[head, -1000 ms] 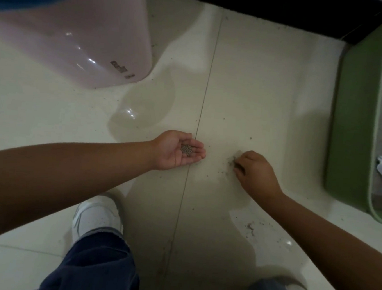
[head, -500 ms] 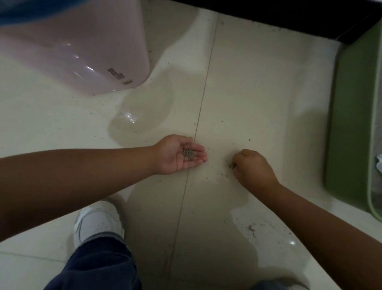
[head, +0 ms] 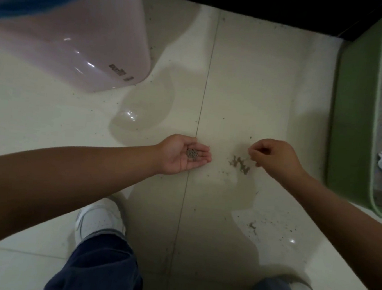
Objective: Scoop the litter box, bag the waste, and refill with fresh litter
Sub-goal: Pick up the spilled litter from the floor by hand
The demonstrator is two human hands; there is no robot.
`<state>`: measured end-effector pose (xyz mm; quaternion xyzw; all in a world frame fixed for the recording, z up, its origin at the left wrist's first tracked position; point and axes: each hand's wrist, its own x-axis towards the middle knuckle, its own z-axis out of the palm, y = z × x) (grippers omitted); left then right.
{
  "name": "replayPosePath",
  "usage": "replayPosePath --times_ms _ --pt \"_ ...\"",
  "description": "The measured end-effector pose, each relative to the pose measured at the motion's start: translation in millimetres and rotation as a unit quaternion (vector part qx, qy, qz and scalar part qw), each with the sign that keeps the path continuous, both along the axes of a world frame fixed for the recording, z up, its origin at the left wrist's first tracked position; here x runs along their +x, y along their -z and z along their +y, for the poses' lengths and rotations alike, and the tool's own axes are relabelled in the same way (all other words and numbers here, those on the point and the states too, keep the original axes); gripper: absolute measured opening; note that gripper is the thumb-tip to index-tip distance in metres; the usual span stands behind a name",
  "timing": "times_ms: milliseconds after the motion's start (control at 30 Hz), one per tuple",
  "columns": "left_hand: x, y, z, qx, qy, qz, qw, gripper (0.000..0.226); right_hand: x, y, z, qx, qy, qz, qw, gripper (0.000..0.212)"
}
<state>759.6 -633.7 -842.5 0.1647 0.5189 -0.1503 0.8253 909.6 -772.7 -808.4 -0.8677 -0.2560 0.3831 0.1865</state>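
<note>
Head view: The left hand [head: 184, 154] is held palm up just above the floor [head: 247, 80], fingers relaxed and slightly cupped, carrying a small pile of litter grains [head: 192, 153] in the palm. The right hand [head: 275, 159] is knuckles up, fingers curled, thumb and forefinger pinched together at the tip; whether any grains sit in the pinch cannot be told. Just beside and below that pinch, a smear of spilled litter [head: 240, 163] lies on the floor between the hands. More specks [head: 253, 227] lie nearer the person, by the right forearm. The green litter box [head: 352, 111] stands at the right edge, litter inside. A pink bin [head: 79, 44] stands upper left. White shoes [head: 99, 217] show below.
</note>
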Motion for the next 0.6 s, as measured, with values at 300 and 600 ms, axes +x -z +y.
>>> replayPosePath --times_ms 300,600 --pt "-3.1 -0.1 3.5 0.02 0.007 -0.001 1.0 0.041 -15.2 39.5 -14.4 0.042 -0.431 -0.18 0.883 0.015" --pt "-0.8 -1.9 6.4 0.015 0.008 -0.007 1.0 0.041 -6.5 27.0 -22.8 0.01 -0.487 -0.181 0.854 0.035"
